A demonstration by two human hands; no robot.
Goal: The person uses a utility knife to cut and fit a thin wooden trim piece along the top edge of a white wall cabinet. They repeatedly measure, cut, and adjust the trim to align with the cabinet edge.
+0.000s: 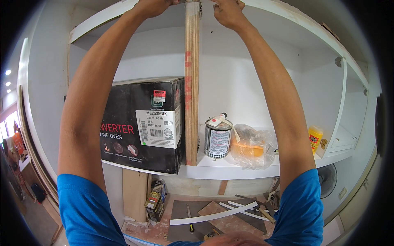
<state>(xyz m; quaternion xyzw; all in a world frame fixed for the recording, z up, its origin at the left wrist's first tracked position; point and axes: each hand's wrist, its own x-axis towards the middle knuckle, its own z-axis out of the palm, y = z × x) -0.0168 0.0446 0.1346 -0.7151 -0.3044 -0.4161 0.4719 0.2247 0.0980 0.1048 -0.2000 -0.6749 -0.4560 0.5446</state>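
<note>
Both my arms reach up to the top of the white cabinet, on either side of its upright divider (191, 82) with a bare plywood edge. My left hand (155, 7) is left of the divider's top; its fingers are mostly cut off by the upper picture edge. On the other side, my right hand (229, 13) has its fingers curled near the cabinet's top rail (283, 16). Whatever it may hold is hidden. Below my left arm, a black microwave oven box (141, 123) fills the left compartment. A paint can (217, 139) with a brush across its lid stands right of the divider.
An orange bowl in a clear plastic bag (250, 147) and a yellow bottle (314, 139) share the right shelf (205, 162). Beneath lie white strips (213, 214), a screwdriver (190, 219), a hammer (266, 215) and a metal tin (154, 206). A fan (327, 180) stands at lower right.
</note>
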